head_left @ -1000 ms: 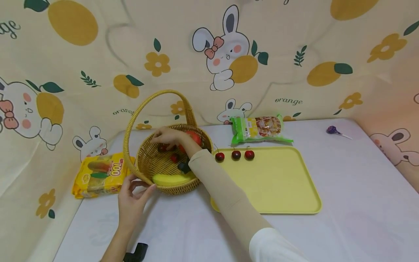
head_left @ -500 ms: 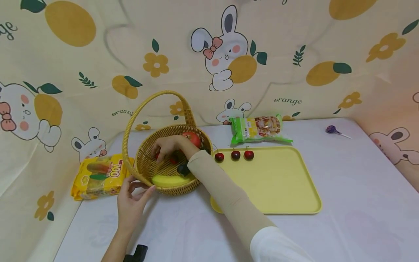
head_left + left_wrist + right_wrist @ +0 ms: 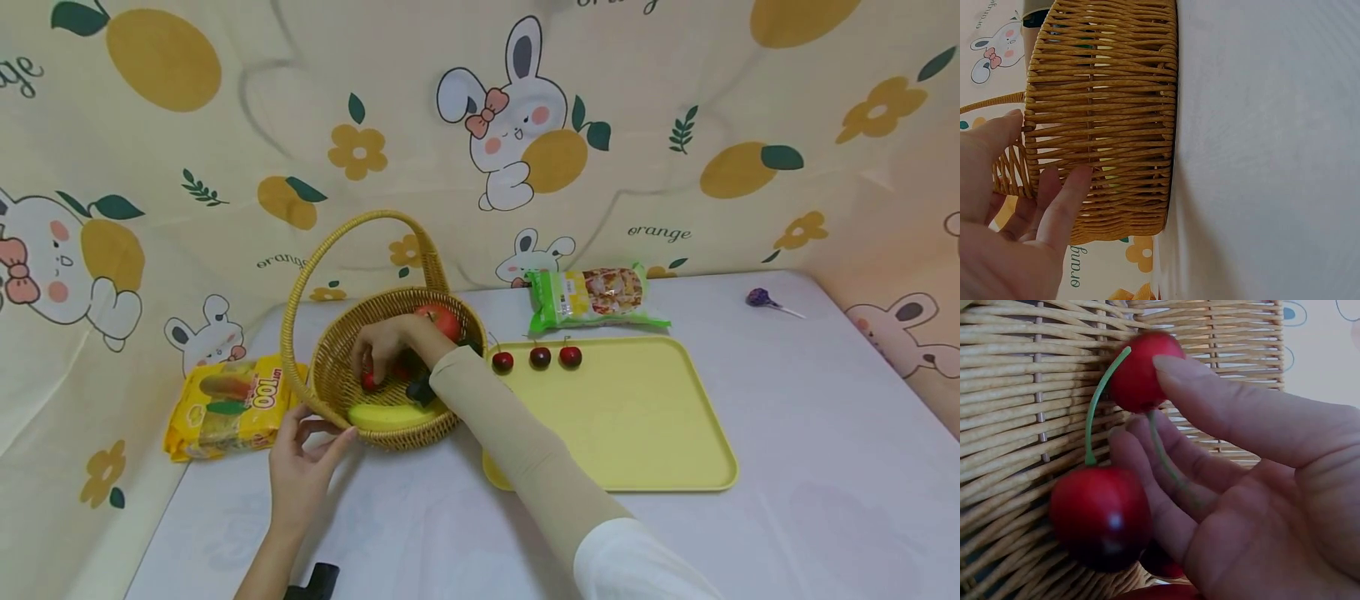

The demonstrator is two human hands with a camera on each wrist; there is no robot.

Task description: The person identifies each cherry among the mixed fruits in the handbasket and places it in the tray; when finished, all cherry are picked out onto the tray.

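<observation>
My left hand [image 3: 303,467] holds the near-left rim of a wicker basket [image 3: 337,354], where its handle joins. In the left wrist view, the thumb lies at the rim and fingers touch the woven wall. My right hand [image 3: 386,343] reaches inside the basket. Its thumb and fingers pinch a red cherry [image 3: 1138,375], whose green stem hangs toward the palm. Beside those fingers is a larger-looking cherry [image 3: 1102,515] with its stem up, and part of another cherry [image 3: 1163,562] shows below. A banana [image 3: 393,417] and a round red fruit [image 3: 440,321] also lie in the basket.
Three cherries [image 3: 540,357] line the far left edge of a yellow tray [image 3: 615,425], right of the basket. Behind it lies a green snack packet [image 3: 592,296]. A yellow packet [image 3: 232,408] sits left of the basket, and a lollipop [image 3: 760,297] lies far right.
My right hand has moved lower and nearer inside the basket, its fingers now pointing down around a cherry. My left hand stays on the rim, and the basket has not visibly moved.
</observation>
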